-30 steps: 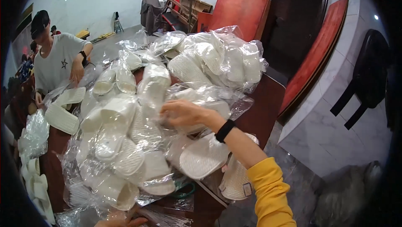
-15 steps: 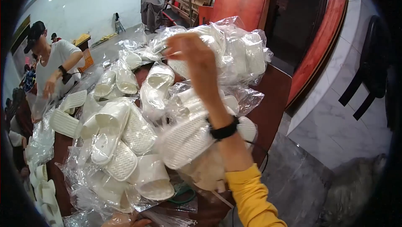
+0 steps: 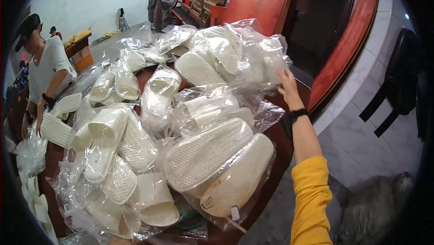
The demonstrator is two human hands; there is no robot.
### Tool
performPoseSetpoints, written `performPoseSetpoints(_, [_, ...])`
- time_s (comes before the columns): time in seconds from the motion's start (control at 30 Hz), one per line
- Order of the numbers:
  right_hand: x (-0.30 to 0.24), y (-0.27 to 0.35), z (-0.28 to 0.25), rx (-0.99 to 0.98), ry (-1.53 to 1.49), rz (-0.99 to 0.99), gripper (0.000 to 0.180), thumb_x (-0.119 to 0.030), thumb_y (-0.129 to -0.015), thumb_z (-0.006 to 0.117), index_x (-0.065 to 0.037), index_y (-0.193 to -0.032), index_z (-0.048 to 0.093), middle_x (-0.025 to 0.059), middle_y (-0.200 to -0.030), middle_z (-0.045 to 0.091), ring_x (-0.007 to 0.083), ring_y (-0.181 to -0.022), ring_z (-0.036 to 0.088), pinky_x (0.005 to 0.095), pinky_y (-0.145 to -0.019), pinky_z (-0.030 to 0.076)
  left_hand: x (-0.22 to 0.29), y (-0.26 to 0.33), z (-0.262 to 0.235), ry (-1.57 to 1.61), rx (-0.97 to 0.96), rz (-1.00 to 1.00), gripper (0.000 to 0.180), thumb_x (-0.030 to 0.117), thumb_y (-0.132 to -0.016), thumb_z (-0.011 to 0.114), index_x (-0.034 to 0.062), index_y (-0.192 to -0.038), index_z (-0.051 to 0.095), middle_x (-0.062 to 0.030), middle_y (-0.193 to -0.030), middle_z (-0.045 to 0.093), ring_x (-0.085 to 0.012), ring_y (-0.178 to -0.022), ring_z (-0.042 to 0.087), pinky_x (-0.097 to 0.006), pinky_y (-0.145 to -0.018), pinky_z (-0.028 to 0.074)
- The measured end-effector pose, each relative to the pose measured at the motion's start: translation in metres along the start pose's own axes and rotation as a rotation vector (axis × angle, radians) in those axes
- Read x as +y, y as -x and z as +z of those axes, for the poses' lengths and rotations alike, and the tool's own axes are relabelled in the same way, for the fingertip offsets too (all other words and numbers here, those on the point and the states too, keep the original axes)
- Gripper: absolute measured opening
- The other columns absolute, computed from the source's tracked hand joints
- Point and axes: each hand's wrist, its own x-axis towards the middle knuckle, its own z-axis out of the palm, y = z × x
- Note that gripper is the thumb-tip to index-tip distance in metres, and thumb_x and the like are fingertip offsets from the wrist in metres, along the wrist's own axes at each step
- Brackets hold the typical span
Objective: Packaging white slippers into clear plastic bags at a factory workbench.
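My right hand (image 3: 290,89) reaches to the far right of the table, fingers apart, at the edge of a clear bag of white slippers (image 3: 272,59) in the far heap. Fingers and plastic seem to touch. Of my left hand only a blurred sliver shows at the lower edge, its fingers hidden. Nearest me on the right lies a bagged pair of white slippers (image 3: 208,154), woven-pattern soles up, with a small tag (image 3: 235,212) at one end. Loose-looking white slippers (image 3: 106,141) pile up on plastic at the left. Another bagged pair (image 3: 210,109) sits in the middle.
A co-worker in a white shirt (image 3: 49,68) handles plastic at the left. The dark red table (image 3: 282,143) curves along the right. Red boards (image 3: 346,55) lean by a dark doorway. A black chair (image 3: 400,82) stands right; a grey bundle (image 3: 384,204) lies on the floor.
My right hand has moved right, from over the middle of the heap to its right edge. The near bagged pair now shows fully. My left hand has mostly dropped out of the lower edge.
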Motion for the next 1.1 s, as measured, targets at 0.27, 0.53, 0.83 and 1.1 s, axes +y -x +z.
performPoseSetpoints(0.27, [0.059,-0.059,-0.024,-0.212,-0.177,0.374,0.113,-0.054,-0.067,0.083,-0.010,-0.150,0.020,0.0210,-0.150,0.024,0.0363,-0.134,0.032,0.0583,-0.099,0.040,-0.039,-0.040,-0.046,-0.413,-0.263,0.000,0.055,0.032,-0.091,0.063,0.0121,-0.138,0.044,-0.0198,-0.136,0.050,-0.0279,-0.124,0.050,-0.036,-0.099,0.042])
performPoseSetpoints(0.53, [0.108,-0.091,0.032,-0.078,-0.136,0.160,0.063,-0.014,-0.075,0.080,0.008,-0.125,0.047,0.0202,-0.113,0.061,0.0323,-0.090,0.065,0.0409,-0.074,0.055,-0.071,-0.061,-0.057,-0.081,-0.280,-0.017,0.058,0.039,-0.090,0.061,0.0116,-0.138,0.044,-0.0204,-0.139,0.046,-0.0306,-0.127,0.046,-0.040,-0.102,0.038])
performPoseSetpoints(0.83, [0.089,-0.044,0.021,-0.374,-0.228,0.527,0.013,-0.018,-0.086,0.064,-0.006,-0.089,0.066,0.0060,-0.081,0.068,0.0192,-0.068,0.065,0.0312,-0.060,0.054,0.009,-0.059,-0.038,0.334,-0.239,0.105,0.062,0.047,-0.090,0.059,0.0111,-0.139,0.045,-0.0211,-0.142,0.041,-0.0336,-0.130,0.041,-0.045,-0.106,0.034])
performPoseSetpoints(1.1, [-0.068,0.050,0.051,-0.664,-0.114,0.213,0.023,-0.008,-0.080,0.065,-0.001,-0.101,0.065,0.0071,-0.089,0.068,0.0178,-0.077,0.065,0.0300,-0.067,0.055,-0.035,-0.027,-0.021,-0.769,-0.179,0.100,0.059,0.047,-0.092,0.057,0.0071,-0.134,0.047,-0.0215,-0.134,0.049,-0.0304,-0.121,0.051,-0.039,-0.098,0.043])
